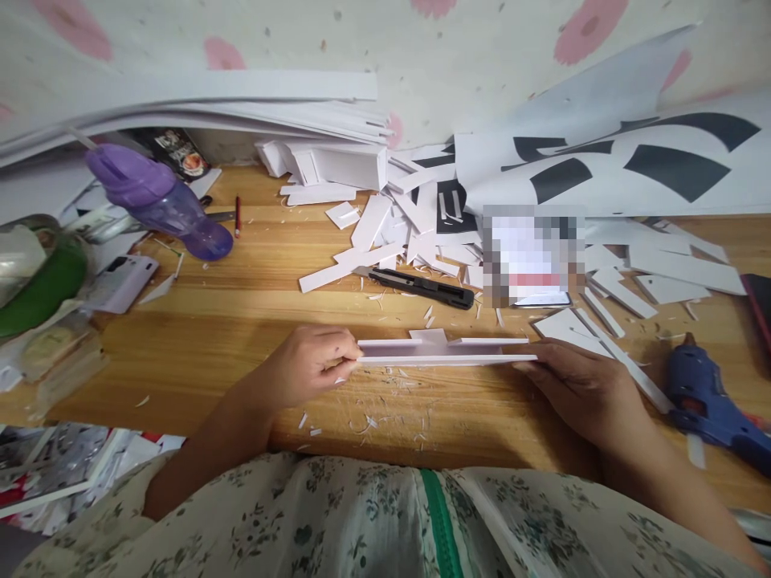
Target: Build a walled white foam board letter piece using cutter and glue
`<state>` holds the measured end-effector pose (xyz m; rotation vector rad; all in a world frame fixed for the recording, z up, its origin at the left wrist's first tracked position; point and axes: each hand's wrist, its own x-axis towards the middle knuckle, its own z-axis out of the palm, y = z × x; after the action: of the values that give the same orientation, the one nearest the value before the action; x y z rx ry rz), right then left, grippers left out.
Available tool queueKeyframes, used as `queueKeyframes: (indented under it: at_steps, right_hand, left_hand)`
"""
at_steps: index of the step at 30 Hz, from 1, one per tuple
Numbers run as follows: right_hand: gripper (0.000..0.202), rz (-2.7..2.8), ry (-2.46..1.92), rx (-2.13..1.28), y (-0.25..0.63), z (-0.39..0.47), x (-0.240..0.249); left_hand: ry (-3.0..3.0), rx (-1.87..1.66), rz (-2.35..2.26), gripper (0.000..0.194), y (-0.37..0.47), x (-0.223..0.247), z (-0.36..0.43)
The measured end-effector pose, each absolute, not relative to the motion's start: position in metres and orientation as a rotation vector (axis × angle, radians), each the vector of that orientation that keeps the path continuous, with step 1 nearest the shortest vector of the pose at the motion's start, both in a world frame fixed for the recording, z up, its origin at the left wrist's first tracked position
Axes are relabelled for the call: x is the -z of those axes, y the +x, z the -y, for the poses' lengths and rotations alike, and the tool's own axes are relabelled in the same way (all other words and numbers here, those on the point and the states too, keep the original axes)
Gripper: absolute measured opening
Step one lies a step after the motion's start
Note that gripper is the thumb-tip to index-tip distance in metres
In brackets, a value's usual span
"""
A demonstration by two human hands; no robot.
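A long white foam-board piece (446,360) with raised walls, like a shallow channel, spans the space between my two hands above the wooden table. My left hand (316,360) pinches its left end between thumb and fingers. At the other end, my right hand (578,381) grips the right edge, with its fingers partly hidden behind the board. A small tab stands up at the middle of the piece's far side. Beyond it lies a black utility knife (422,286), its blade pointing left. To the right of my right hand rests a blue hot glue gun (699,393).
White board offcuts (385,221) pile up behind the knife, beside a folded white board form (337,164). A purple bottle (172,205) stands at the left near a pencil (238,217). A blurred phone (530,257) and sheets with black shapes (608,172) are at the right.
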<state>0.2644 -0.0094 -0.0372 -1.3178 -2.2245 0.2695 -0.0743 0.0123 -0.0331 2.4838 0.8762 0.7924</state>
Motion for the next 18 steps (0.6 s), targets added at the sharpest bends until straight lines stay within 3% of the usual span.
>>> queueKeyframes:
  at_steps: [18]
  right_hand:
    - [0.013,2.105,-1.358,-0.480,0.2655,0.0111,0.0394]
  left_hand:
    - [2.455,-0.729,-0.984,0.013,-0.0744,0.0335,-0.0084]
